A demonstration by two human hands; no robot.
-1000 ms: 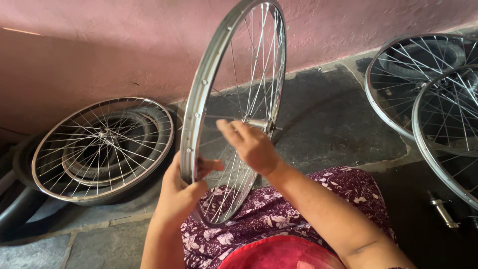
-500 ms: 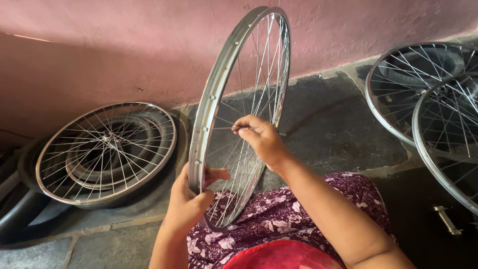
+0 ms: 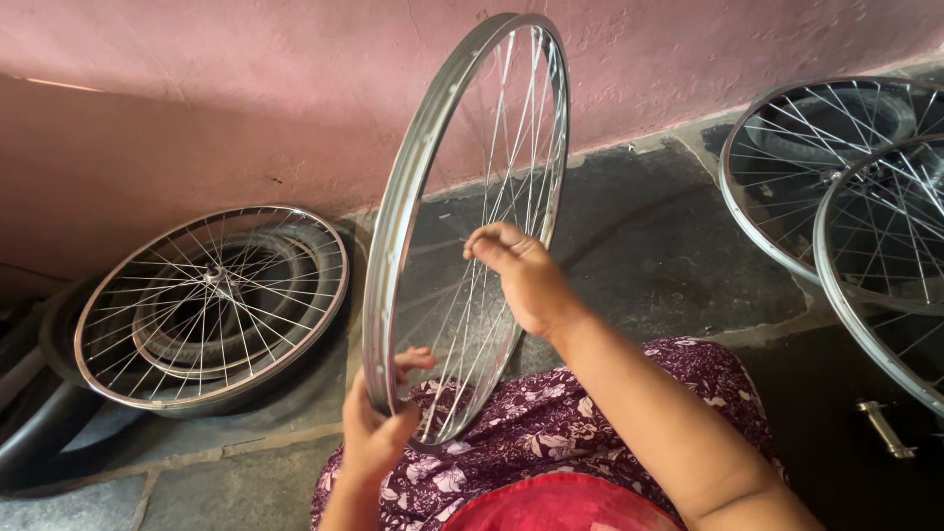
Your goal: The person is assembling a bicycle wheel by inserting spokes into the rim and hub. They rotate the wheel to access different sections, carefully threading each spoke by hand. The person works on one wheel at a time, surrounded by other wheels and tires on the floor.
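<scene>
A spoked bicycle wheel rim (image 3: 413, 197) stands upright on edge over the person's lap, its lower arc resting against the purple floral cloth (image 3: 551, 433). The left hand (image 3: 379, 428) is closed around the rim's lower edge, thumb on the near side and fingers wrapped behind it. The right hand (image 3: 516, 270) reaches in among the spokes near the middle of the wheel, fingertips pinched together on a spoke; whether anything small sits between them cannot be told. Left of the left hand, a second spoked wheel (image 3: 211, 305) lies flat on a black tyre (image 3: 324, 256) on the stone floor (image 3: 669, 246). Well to the right of the right hand, two more spoked wheels (image 3: 836, 167) overlap by the pink wall (image 3: 246, 98). A small metal part (image 3: 885, 428) lies on the floor below them.
</scene>
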